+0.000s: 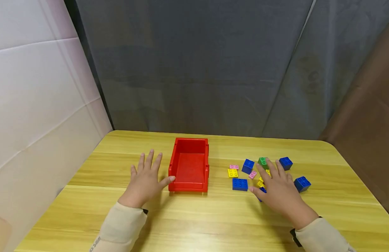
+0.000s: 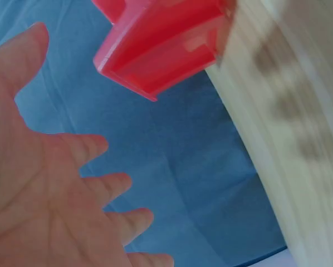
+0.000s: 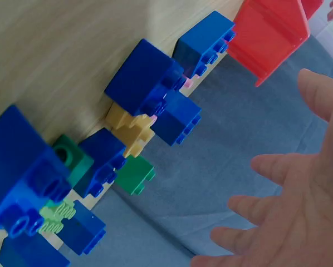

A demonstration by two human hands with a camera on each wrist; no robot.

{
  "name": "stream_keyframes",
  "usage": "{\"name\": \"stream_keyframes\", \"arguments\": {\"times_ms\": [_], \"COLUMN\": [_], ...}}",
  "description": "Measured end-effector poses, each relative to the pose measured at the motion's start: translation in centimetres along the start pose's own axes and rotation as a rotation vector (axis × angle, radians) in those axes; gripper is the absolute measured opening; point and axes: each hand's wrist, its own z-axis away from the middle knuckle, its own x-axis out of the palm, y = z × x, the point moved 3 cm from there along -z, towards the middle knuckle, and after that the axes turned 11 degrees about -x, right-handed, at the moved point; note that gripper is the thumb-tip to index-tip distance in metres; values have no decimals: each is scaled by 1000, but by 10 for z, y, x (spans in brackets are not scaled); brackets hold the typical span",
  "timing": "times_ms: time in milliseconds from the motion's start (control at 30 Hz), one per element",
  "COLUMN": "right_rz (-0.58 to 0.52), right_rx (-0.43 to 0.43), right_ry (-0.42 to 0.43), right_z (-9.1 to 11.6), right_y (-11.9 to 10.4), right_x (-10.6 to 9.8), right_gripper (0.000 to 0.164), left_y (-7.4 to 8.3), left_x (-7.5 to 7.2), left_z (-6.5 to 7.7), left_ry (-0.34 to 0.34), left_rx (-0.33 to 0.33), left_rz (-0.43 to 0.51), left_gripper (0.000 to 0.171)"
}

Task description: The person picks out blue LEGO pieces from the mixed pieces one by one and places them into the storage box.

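Observation:
A red plastic bin (image 1: 190, 168) stands on the table, with nothing visible inside it. Just left of it, my left hand (image 1: 143, 185) spreads its fingers, thumb close to the bin's near left corner; in the left wrist view the palm (image 2: 49, 194) holds nothing. On the right, my right hand (image 1: 281, 192) hovers with spread fingers over several toy bricks, partly hiding some. Around it lie a green brick (image 1: 262, 162), blue bricks (image 1: 302, 184), yellow bricks (image 1: 232, 173) and small pink bricks (image 1: 252, 175). In the right wrist view, the palm (image 3: 289, 206) is bare and apart from the bricks.
The wooden table (image 1: 194, 220) has its far edge against a grey curtain (image 1: 194, 70). White cloth (image 1: 40, 87) hangs on the left, brown cloth (image 1: 367, 122) on the right. A blue brick (image 1: 240, 184) lies between the bin and the right hand.

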Motion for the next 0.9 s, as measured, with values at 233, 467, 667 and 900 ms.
{"name": "stream_keyframes", "arguments": {"times_ms": [233,467,667,900], "right_rz": [-23,-95,-108,-150], "right_rx": [-63,-64,-71,-61], "right_ry": [42,30,27,-23], "right_z": [-2,-7,-10,-15], "right_y": [-6,-12,-15,-18], "right_x": [5,9,14,20], "right_gripper": [82,85,85,79], "left_y": [-8,-12,-15,-13], "left_x": [3,7,13,17], "left_z": [-6,-12,-20,-29], "left_ry": [-6,-59,-122,-171], "left_rx": [-3,-17,-44,-72], "left_rz": [67,182,285,402], "left_gripper": [93,95,95,89]}}
